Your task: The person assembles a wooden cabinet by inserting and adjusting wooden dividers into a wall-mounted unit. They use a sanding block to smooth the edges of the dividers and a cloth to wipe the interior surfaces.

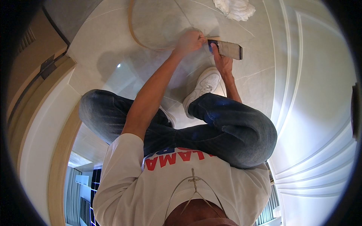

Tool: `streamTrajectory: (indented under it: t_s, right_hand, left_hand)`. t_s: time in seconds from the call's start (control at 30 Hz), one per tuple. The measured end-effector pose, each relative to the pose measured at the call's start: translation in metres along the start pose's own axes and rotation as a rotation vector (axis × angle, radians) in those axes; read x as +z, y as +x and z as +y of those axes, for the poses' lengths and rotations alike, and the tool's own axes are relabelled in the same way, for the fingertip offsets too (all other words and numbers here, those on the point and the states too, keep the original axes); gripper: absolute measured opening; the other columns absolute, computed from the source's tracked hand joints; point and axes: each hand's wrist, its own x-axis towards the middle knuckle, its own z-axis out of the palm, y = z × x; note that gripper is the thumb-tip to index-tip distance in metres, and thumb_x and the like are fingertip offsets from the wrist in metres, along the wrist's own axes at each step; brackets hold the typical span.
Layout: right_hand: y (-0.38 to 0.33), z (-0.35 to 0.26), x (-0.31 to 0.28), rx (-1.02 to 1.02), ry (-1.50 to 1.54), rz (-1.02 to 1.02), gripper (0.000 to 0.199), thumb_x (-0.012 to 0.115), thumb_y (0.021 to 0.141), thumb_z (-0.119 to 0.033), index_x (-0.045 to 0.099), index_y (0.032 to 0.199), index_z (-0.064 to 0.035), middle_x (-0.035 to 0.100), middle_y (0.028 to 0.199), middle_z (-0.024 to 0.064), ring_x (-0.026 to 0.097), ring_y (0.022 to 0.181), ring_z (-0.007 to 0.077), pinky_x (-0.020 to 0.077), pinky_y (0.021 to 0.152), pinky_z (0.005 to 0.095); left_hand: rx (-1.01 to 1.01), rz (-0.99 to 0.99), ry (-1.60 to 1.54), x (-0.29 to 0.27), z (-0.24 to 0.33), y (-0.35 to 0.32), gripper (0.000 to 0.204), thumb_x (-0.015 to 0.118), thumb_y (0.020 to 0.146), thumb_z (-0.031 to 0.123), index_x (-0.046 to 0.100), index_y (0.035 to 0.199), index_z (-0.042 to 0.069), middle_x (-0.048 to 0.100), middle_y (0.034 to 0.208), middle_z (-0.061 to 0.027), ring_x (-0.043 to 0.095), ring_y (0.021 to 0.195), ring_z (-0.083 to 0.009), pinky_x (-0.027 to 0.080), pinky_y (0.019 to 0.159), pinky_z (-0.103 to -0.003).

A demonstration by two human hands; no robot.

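Observation:
My right hand [223, 62] grips a flat rectangular block [229, 49] with a grey-beige face and dark ends. Its thumb lies across the block's dark left end. Close by on the left, my left hand [191, 40] is slightly blurred. Its fingers are drawn together in a pinch beside that dark end, and whatever they hold is too small to make out. A thin tan edge [215, 38] shows just behind the block. Both hands are low over the floor, beyond my bent knees.
Grey veined tiles [249, 75] cover the floor. A tan curved strip [132, 26] lies at the upper left, and a crumpled white bundle [235, 9] at the top. White panelling [313, 94] stands on the right. Wooden trim [62, 150] runs along the left. My white shoe [205, 83] is below the hands.

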Motion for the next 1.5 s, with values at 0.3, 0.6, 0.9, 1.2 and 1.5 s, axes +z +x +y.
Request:
streamTrajectory:
  t_s: [0.3, 0.6, 0.9, 1.2, 1.5]
  right_hand:
    - [0.001, 0.003, 0.001, -0.059, -0.044, 0.018, 0.032, 0.062, 0.099, -0.031, 0.073, 0.090, -0.0014, 0.071, 0.086, 0.0171, 0.066, 0.079, 0.0382, 0.0496, 0.072, 0.0471]
    - [0.001, 0.008, -0.002, -0.093, -0.069, 0.012, 0.029, 0.063, 0.099, -0.029, 0.072, 0.092, -0.0021, 0.072, 0.088, 0.0170, 0.065, 0.081, 0.0386, 0.0495, 0.072, 0.0474]
    - [0.003, 0.005, -0.002, -0.127, -0.129, 0.019, 0.029, 0.062, 0.099, -0.027, 0.073, 0.094, -0.0012, 0.072, 0.091, 0.0172, 0.065, 0.082, 0.0395, 0.0498, 0.074, 0.0481]
    - [0.002, 0.009, -0.001, -0.132, -0.215, 0.033, 0.024, 0.064, 0.097, -0.025, 0.072, 0.100, -0.0026, 0.074, 0.095, 0.0162, 0.071, 0.085, 0.0353, 0.0577, 0.075, 0.0430]
    - [0.001, 0.006, 0.001, -0.108, -0.167, 0.040, 0.024, 0.066, 0.095, -0.025, 0.072, 0.101, -0.0024, 0.074, 0.094, 0.0153, 0.072, 0.086, 0.0343, 0.0572, 0.077, 0.0425]
  left_hand:
    - [-0.034, 0.132, 0.010, 0.009, 0.006, -0.001, 0.013, 0.069, 0.082, 0.019, 0.076, 0.088, 0.009, 0.072, 0.081, -0.0171, 0.071, 0.077, -0.0345, 0.054, 0.072, -0.045]
    - [-0.107, 0.106, 0.034, 0.008, 0.020, 0.001, 0.013, 0.067, 0.080, 0.019, 0.076, 0.087, 0.012, 0.074, 0.082, -0.0144, 0.071, 0.077, -0.0329, 0.055, 0.072, -0.044]
    - [-0.209, -0.014, 0.064, 0.003, 0.029, 0.001, 0.025, 0.067, 0.084, 0.028, 0.077, 0.100, 0.012, 0.074, 0.102, -0.0164, 0.071, 0.096, -0.0373, 0.055, 0.087, -0.048]
    - [-0.220, -0.012, 0.072, 0.002, 0.040, -0.002, 0.027, 0.066, 0.086, 0.030, 0.077, 0.102, 0.012, 0.074, 0.101, -0.0183, 0.071, 0.094, -0.0390, 0.055, 0.086, -0.049]
    - [-0.198, 0.016, 0.050, 0.006, 0.039, -0.006, 0.027, 0.064, 0.087, 0.030, 0.077, 0.101, 0.010, 0.073, 0.100, -0.0209, 0.070, 0.092, -0.0419, 0.055, 0.085, -0.052]
